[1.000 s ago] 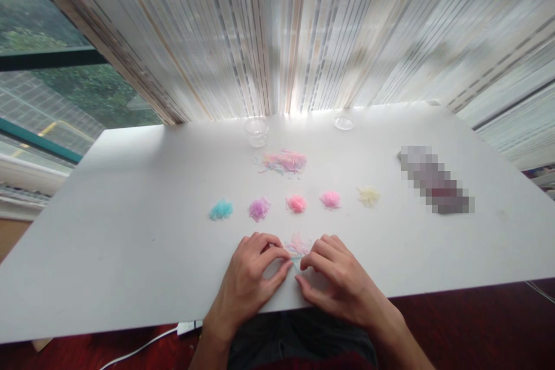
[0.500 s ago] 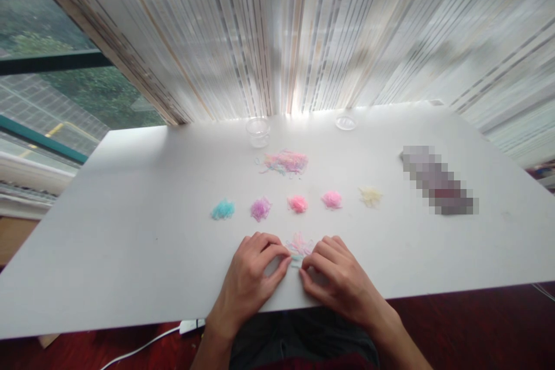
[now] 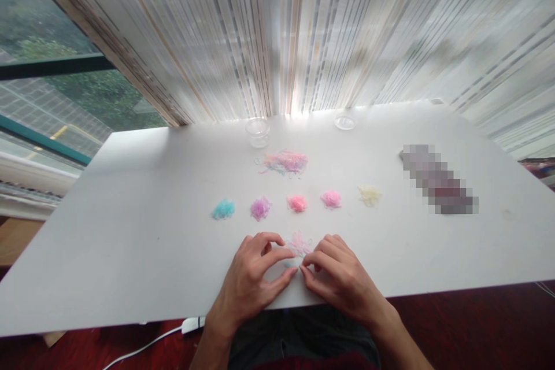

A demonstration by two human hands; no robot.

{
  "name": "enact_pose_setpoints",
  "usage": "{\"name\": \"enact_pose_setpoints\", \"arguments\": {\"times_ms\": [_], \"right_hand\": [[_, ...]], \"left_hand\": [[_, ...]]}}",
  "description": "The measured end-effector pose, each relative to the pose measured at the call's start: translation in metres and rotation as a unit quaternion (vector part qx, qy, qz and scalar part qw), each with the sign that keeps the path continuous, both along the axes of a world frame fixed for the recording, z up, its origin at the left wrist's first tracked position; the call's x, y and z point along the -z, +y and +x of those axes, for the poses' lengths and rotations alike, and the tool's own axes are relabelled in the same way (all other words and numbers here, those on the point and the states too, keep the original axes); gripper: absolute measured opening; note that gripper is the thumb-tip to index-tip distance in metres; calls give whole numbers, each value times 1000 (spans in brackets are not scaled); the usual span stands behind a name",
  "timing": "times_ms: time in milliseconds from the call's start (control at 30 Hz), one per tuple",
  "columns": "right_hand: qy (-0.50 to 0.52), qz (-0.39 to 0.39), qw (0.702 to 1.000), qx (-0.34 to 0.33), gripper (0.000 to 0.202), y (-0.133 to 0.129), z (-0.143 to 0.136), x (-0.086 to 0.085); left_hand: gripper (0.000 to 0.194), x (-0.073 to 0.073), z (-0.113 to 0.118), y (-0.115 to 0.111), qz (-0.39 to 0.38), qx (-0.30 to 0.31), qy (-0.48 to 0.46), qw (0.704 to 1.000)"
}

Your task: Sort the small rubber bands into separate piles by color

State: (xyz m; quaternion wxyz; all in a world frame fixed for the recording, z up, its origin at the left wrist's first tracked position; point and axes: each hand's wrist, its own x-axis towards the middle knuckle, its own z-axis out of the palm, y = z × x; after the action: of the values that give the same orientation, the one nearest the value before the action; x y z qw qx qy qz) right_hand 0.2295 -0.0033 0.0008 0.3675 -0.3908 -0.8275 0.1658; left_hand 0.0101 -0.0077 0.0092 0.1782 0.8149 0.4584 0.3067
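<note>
Near the table's front edge, my left hand (image 3: pixel 255 269) has its thumb and index finger apart, with a small teal bit (image 3: pixel 289 264) between them on the table. My right hand (image 3: pixel 340 269) is closed, thumb against index finger; whatever it pinches is too small to make out. Just beyond the fingertips lies a small mixed pile of pink and pale bands (image 3: pixel 299 241). Farther back is a row of piles: teal (image 3: pixel 224 208), purple (image 3: pixel 261 208), coral pink (image 3: pixel 297 203), light pink (image 3: pixel 332 199) and pale yellow (image 3: pixel 370 196). A larger mixed pile (image 3: pixel 286 162) lies behind them.
At the back of the white table (image 3: pixel 130 214) stand a clear round container (image 3: pixel 258 132) and, right of it, a clear lid (image 3: pixel 346 122). A blurred, pixelated object (image 3: pixel 437 180) lies at the right. A striped curtain (image 3: pixel 281 34) hangs along the back edge.
My left thumb and index finger have parted, and the teal bit now shows between them. My right hand has barely moved, its fingertips still together beside the small pile.
</note>
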Motion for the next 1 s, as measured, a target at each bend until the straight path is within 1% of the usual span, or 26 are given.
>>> {"name": "enact_pose_setpoints", "arguments": {"times_ms": [67,167,300,600,800,1000], "right_hand": [[1,-1,1000,-3,13,0,0,0],[6,-7,1000,-3,12,0,0,1],[10,-30,999,-12,5,-1,1,-1],[11,-13,1000,-6,10,1,-1,-3],[17,-18,1000,-13,9,1,-1,-4],[23,-22,999,-16,9,1,-1,-1]], "left_hand": [[13,1,0,0,4,4,-4,1000],[13,3,0,1,8,8,-12,1000],[14,4,-1,1,7,7,-28,1000],[13,7,-3,0,-10,10,-56,998],[13,6,-2,1,-11,17,-55,998],[13,7,-3,2,-14,22,-56,998]]}}
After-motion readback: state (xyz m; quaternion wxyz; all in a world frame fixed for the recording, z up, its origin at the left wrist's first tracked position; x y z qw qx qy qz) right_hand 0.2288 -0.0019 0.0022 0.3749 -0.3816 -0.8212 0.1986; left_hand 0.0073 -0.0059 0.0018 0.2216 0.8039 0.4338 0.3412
